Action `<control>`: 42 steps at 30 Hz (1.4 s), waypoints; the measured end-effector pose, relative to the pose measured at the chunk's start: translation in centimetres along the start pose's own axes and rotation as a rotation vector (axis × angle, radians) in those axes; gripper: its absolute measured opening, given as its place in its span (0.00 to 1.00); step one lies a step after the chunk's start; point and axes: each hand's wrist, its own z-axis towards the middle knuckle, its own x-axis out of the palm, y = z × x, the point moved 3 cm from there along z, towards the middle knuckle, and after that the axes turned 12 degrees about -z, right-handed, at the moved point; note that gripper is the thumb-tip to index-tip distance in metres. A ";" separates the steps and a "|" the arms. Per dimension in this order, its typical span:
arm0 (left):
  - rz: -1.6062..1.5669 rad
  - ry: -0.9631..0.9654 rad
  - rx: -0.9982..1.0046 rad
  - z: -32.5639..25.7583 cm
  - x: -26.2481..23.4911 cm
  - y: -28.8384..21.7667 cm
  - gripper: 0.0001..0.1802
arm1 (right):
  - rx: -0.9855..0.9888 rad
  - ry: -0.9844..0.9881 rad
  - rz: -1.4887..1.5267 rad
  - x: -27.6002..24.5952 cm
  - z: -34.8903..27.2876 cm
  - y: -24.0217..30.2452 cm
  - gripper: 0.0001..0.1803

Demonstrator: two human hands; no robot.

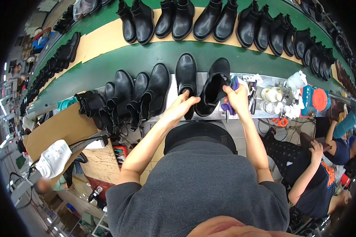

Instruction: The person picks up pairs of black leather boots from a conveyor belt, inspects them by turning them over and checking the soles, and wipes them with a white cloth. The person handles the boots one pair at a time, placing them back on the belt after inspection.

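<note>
Two black ankle boots stand side by side in front of me, toes pointing away. My left hand [182, 105] has its fingers closed at the shaft of the left boot [186, 68], with the thumb reaching toward the other boot. My right hand [237, 98] grips the upper edge of the right boot [219, 68], whose open shaft tilts toward me. A purple cloth [234, 82] shows around the right hand's fingers, partly hidden by them. Just left of this pair, several more black boots [160, 85] stand along the bench edge.
A row of black boots [182, 19] lines cardboard on the green bench [95, 59]. On the right are pens [252, 98], white bottles [271, 94], an orange tape roll [282, 122] and a blue-and-orange container [319, 99]. Cardboard [59, 132] lies left; co-workers [312, 181] are at right.
</note>
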 end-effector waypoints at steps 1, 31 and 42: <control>0.014 0.005 0.015 1.2 0.2 0.5 0.47 | -0.011 0.015 -0.035 0.0 0.2 -0.3 0.13; -0.626 -0.227 0.447 -7.1 -13.9 -5.9 0.12 | -0.075 -0.293 -0.671 -2.0 4.7 -9.9 0.37; 0.545 -1.030 0.751 -6.7 -32.2 -29.4 0.15 | -0.120 -0.232 -0.846 0.5 6.7 -1.5 0.38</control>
